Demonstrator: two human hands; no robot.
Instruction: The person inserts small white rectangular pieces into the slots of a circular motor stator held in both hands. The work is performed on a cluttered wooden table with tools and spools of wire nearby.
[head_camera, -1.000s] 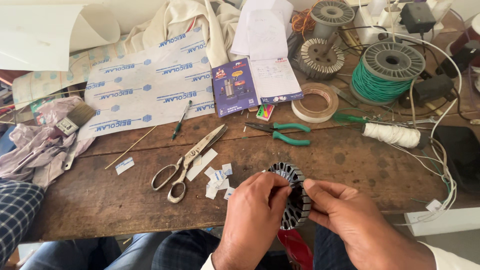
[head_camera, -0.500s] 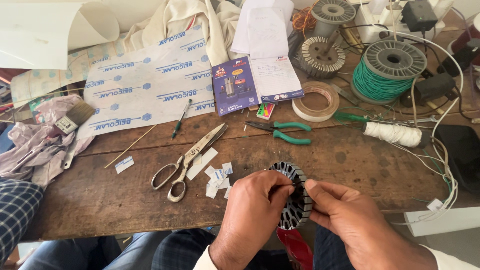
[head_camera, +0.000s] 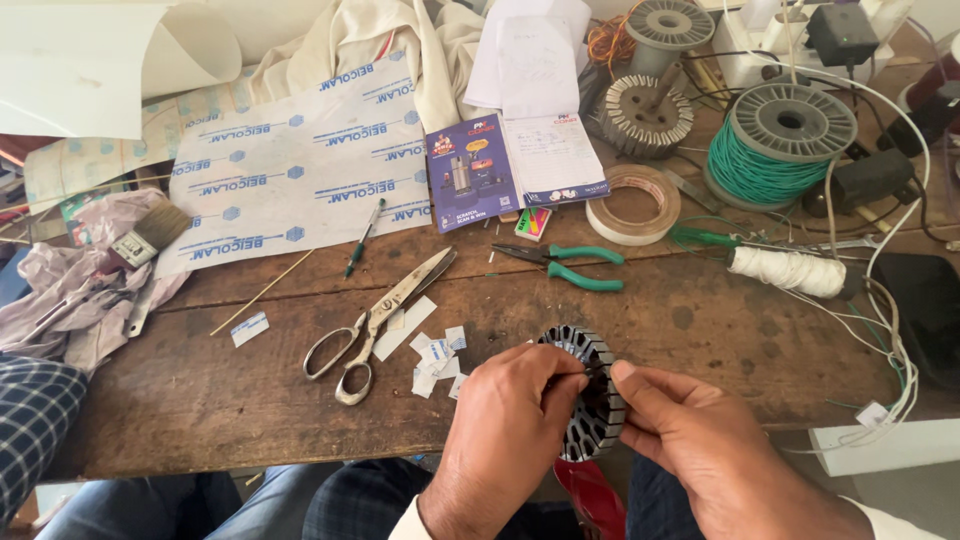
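A dark, ring-shaped slotted motor stator (head_camera: 592, 400) is held on edge at the near edge of the wooden workbench (head_camera: 200, 400). My left hand (head_camera: 505, 435) grips its left side with fingers curled over the top rim. My right hand (head_camera: 690, 440) holds its right side, thumb and forefinger pinching at the upper slots. Small white paper strips (head_camera: 432, 352) lie on the bench just left of the stator. Whether a strip is between my fingers is hidden.
Large metal scissors (head_camera: 380, 315) lie left of the strips. Green-handled pliers (head_camera: 565, 265), a tape roll (head_camera: 632, 205), a green wire spool (head_camera: 775, 145), a white thread spool (head_camera: 790, 270), a second stator (head_camera: 645, 115), a booklet (head_camera: 470, 172), a pen (head_camera: 362, 238) and a brush (head_camera: 150, 232) lie farther back.
My left-hand fingers have shifted slightly over the stator's top rim; the stator stays in the same place between both hands.
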